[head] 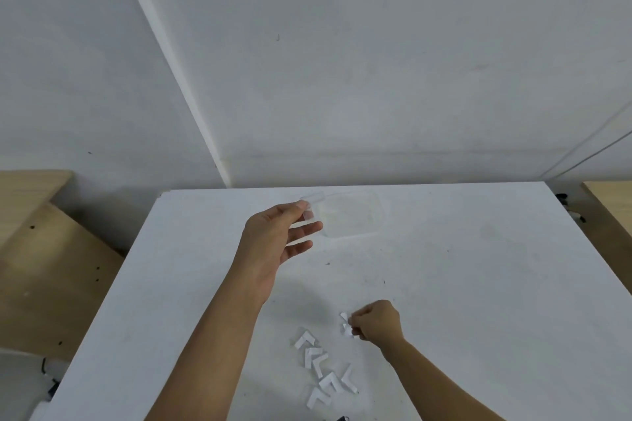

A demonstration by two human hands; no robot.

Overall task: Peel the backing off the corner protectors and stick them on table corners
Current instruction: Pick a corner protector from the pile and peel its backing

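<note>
Over the far middle of the surface [478, 249], left hand [278, 239] pinches a clear corner protector [308, 214] between thumb and forefinger, other fingers spread, just beside a clear tub [355, 215]. Right hand [376, 323], closer in, pinches a white backing strip [345, 323] near the pile of white L-shaped pieces [325, 369]. Far-left corner [164, 194] lies left of the protector. Left hand is nearer, so it probably sticks there.

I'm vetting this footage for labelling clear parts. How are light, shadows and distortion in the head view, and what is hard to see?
Head view: soft light, no glare; faint shadow on the table under the left hand; wide-angle stretch slants the wall corner; the clear container and held corner protector nearly vanish against white; the backing strips near the right hand read clearly.
</note>
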